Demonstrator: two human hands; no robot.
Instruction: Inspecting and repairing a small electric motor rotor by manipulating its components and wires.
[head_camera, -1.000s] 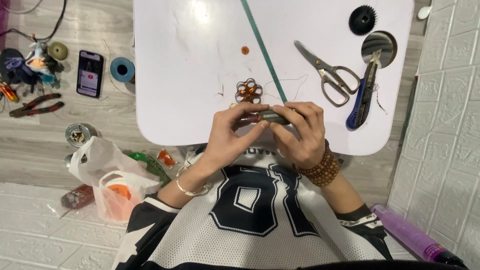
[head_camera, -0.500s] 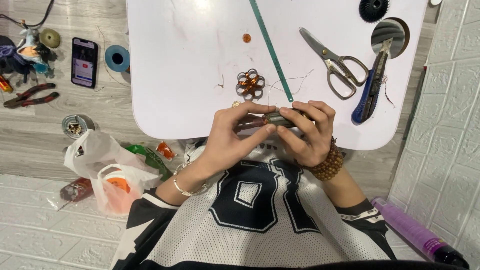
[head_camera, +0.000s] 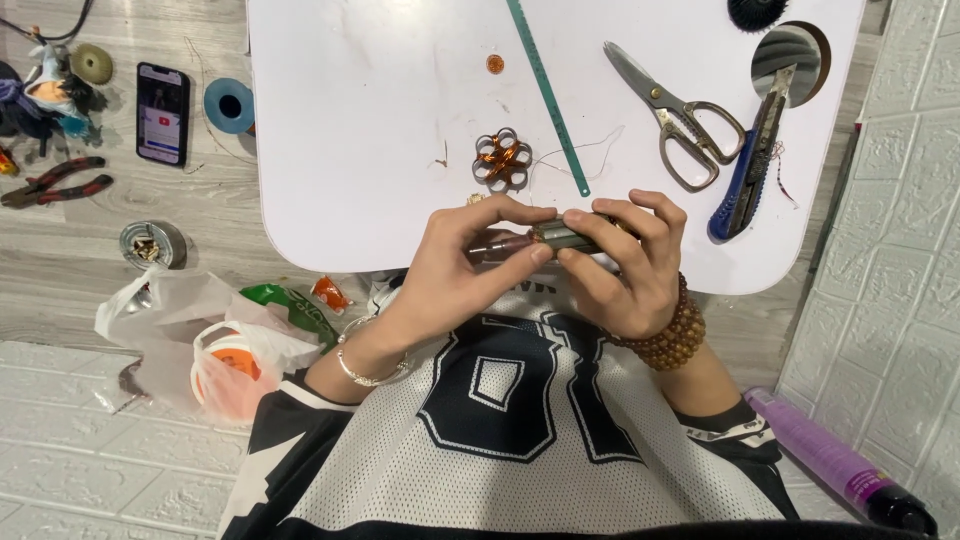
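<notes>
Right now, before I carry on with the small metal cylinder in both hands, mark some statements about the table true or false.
1. Both hands, left hand and right hand, hold the small metal cylinder. True.
2. The scissors lie shut on the white table. False: blades slightly apart.
3. The copper-wound part is in the left hand. False: it lies on the table.
4. The phone lies on the floor. True.

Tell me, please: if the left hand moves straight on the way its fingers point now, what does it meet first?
The left hand points toward the right hand, across the small metal cylinder both hold. It would likely press against the right hand's fingers first; they already seem to touch, though depth is unclear.
</notes>
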